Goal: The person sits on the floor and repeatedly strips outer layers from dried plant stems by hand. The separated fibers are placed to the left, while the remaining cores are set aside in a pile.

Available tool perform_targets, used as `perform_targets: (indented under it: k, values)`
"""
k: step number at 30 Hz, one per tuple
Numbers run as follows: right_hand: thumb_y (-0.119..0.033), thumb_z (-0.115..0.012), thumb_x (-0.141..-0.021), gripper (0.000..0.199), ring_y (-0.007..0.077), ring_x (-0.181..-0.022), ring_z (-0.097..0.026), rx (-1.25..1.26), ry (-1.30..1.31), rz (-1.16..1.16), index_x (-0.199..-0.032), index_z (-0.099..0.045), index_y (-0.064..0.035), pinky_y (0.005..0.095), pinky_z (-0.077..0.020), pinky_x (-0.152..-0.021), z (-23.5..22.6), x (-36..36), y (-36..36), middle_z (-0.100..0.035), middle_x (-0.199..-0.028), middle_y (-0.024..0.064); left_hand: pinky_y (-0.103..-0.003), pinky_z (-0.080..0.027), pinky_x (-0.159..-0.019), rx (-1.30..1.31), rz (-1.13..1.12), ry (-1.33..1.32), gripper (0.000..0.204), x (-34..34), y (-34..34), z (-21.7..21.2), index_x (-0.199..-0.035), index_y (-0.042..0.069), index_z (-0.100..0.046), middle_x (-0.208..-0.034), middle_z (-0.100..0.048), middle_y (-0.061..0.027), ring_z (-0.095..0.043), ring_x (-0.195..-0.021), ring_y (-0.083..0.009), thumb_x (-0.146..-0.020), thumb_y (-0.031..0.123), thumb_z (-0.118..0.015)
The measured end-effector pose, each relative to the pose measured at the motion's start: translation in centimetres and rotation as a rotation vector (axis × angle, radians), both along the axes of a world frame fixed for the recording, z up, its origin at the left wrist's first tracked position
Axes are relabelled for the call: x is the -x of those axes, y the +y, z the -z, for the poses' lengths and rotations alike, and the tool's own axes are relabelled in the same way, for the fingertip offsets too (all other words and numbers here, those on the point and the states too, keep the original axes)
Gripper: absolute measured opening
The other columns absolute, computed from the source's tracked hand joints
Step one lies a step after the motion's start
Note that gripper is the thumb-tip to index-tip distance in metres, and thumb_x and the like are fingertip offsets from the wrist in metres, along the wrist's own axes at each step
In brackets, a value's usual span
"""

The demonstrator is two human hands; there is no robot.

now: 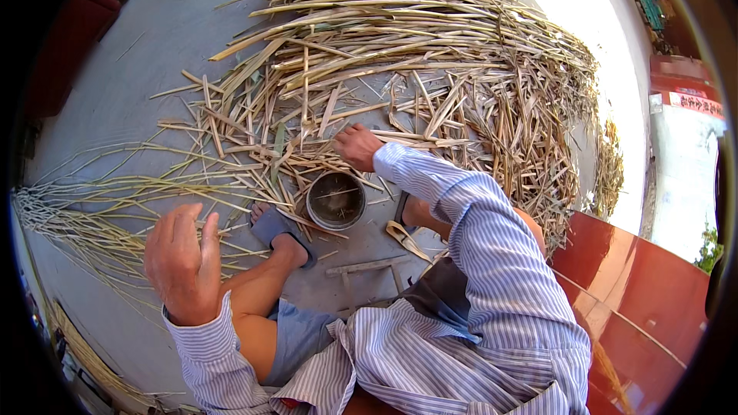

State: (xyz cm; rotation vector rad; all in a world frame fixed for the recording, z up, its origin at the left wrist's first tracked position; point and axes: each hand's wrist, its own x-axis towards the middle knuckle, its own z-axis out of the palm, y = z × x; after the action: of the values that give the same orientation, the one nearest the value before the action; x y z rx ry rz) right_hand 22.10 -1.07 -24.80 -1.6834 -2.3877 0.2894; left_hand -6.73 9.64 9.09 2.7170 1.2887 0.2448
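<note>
Nearest to me is my left hand, raised above my knee with its fingers loosely curled and holding nothing that I can make out. Further out, my right hand reaches forward in its striped sleeve and rests on the near edge of the big heap of dry split cane, fingers bent down among the pieces; whether they have closed on one strip I cannot tell. Between my feet stands a small round metal pot, just beside my sandalled foot, with a thin sliver or two lying across its mouth. Off to my left a bundle of long thin green strips lies fanned out on the concrete floor, well apart from the heap. Judging by how things lie, I would say a fair number of strips are already sorted aside, while most of the rough pile remains unsorted.
</note>
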Motion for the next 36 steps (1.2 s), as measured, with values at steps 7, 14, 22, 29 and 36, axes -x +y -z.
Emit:
perform_targets:
  k: [7, 14, 22, 29, 36]
  values:
    - [-0.014, -0.059, -0.08, 0.019, 0.0304, -0.103, -0.061, 0.419, -0.053, -0.083, -0.098, -0.062, -0.0063, 0.0429, -0.046, -0.089, 0.7, -7.4, -5.7, -0.062, -0.1, 0.0151, -0.042, -0.049, -0.073, 0.073, 0.004, 0.114, 0.028, -1.5, 0.3, 1.9, -0.099, 0.001, -0.066, -0.092, -0.067, -0.0154, -0.063, -0.083, -0.0338, -0.074, 0.009, -0.077]
    - [-0.027, -0.051, -0.095, 0.041, 0.0356, -0.132, -0.04, 0.917, -0.591, 0.273, -0.133, -0.051, -0.0117, 0.0522, -0.0328, -0.107, 2.7, -20.5, -14.0, -0.047, -0.138, 0.0166, -0.04, -0.048, -0.069, 0.137, 0.08, 0.198, 0.035, -3.8, -0.5, 2.3, -0.103, -0.002, -0.064, -0.087, -0.064, -0.016, -0.06, -0.074, -0.03, -0.071, 0.005, -0.077]
    - [-0.025, -0.056, -0.093, 0.042, 0.0317, -0.123, -0.05, 1.683, -0.405, 0.787, -0.133, -0.053, -0.012, 0.0464, -0.0407, -0.102, -8.5, -28.5, -26.0, -0.055, -0.131, 0.0147, -0.041, -0.046, -0.072, 0.173, 0.096, 0.215, 0.039, -5.1, -0.6, 2.1, -0.105, -0.002, -0.063, -0.091, -0.064, -0.0168, -0.059, -0.08, -0.0326, -0.07, 0.007, -0.077]
    - [-0.025, -0.063, -0.084, 0.046, 0.0391, -0.104, -0.063, 0.679, -0.005, 0.931, -0.126, -0.058, -0.0056, 0.0439, -0.0497, -0.091, 4.2, -32.1, -18.8, -0.066, -0.111, 0.0225, -0.043, -0.045, -0.073, 0.266, 0.233, 0.194, 0.042, -6.7, -0.7, 2.4, -0.108, -0.003, -0.062, -0.09, -0.063, -0.0163, -0.058, -0.08, -0.0343, -0.071, 0.009, -0.076]
    - [-0.018, -0.06, -0.083, 0.04, 0.0392, -0.105, -0.059, -0.038, 0.119, 0.986, -0.121, -0.058, -0.007, 0.0451, -0.0484, -0.089, 0.1, -24.3, 6.9, -0.061, -0.112, 0.0209, -0.044, -0.044, -0.077, 0.347, 0.139, 0.231, 0.043, -6.8, -0.9, 1.7, -0.109, -0.003, -0.061, -0.095, -0.063, -0.0172, -0.058, -0.085, -0.0351, -0.071, 0.011, -0.075]
